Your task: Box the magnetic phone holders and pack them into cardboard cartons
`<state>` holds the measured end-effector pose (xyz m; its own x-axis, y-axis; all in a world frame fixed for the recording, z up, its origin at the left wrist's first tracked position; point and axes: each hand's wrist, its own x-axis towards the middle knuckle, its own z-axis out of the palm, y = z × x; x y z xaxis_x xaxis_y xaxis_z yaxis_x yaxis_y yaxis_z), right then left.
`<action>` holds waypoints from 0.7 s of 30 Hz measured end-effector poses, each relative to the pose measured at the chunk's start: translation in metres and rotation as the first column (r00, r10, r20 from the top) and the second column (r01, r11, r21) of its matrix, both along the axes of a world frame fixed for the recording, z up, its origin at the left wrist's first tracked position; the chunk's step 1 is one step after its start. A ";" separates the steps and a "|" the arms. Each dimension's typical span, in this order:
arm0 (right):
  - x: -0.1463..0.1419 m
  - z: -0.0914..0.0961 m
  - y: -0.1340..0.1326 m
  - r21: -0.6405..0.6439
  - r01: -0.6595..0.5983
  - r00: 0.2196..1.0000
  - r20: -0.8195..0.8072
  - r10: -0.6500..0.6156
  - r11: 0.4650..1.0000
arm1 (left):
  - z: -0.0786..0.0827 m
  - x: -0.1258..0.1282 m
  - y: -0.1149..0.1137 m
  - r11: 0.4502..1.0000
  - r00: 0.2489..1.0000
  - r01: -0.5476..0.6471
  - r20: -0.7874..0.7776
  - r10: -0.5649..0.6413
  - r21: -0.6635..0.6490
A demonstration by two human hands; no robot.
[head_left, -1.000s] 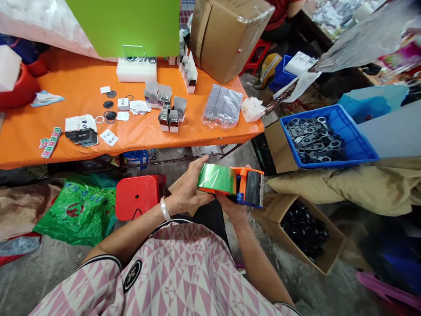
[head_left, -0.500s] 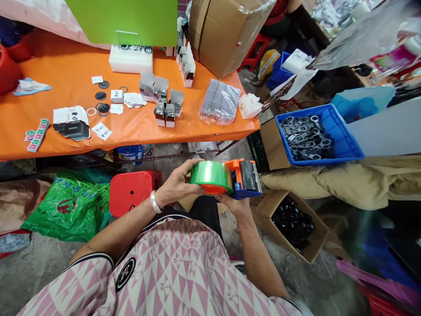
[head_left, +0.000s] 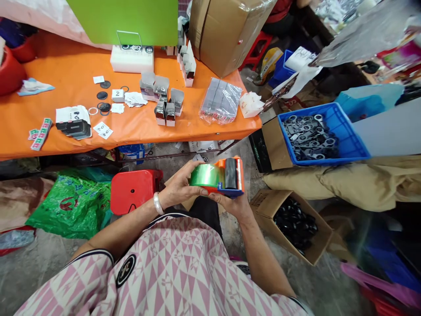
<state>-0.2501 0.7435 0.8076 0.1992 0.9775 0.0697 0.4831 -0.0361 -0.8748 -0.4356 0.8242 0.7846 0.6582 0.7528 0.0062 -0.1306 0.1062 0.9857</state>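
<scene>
The left hand curls around the green roll of a tape dispenser, and the right hand grips its blue base, both in front of the orange desk, just beside a red stool.

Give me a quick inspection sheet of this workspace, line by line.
Surface: orange-covered table holding white cards, black discs and open grey cartons.
Job's things: orange and blue tape dispenser carrying a green tape roll.
Hands: left hand on the roll, a bangle at its wrist; right hand under the dispenser.
Clutter: clear bag of cartons; blue crate of dark metal parts; cardboard box of black parts.
Cables: nothing seen.
Surroundings: concrete floor, red stool, green plastic bag, co-worker in red.
</scene>
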 end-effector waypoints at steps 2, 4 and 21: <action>0.001 -0.008 -0.003 -0.012 0.024 1.000 0.020 -0.024 1.000 | 0.002 -0.001 0.001 1.000 1.000 -0.014 -0.018 0.014 0.008; 0.002 -0.014 -0.007 -0.009 0.044 0.998 0.052 -0.043 0.999 | 0.005 -0.003 0.002 0.999 0.999 -0.025 -0.038 0.026 0.019; 0.016 -0.028 -0.024 0.166 0.115 0.954 0.256 -0.156 0.979 | 0.037 -0.012 -0.001 0.965 0.979 -0.177 -0.065 0.193 0.196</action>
<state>-0.2340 0.7196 0.7793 0.2835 0.9172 0.2799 0.6990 0.0022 -0.7151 -0.4477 0.8231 0.8214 0.5117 0.8520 0.1106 -0.0479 -0.1003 0.9938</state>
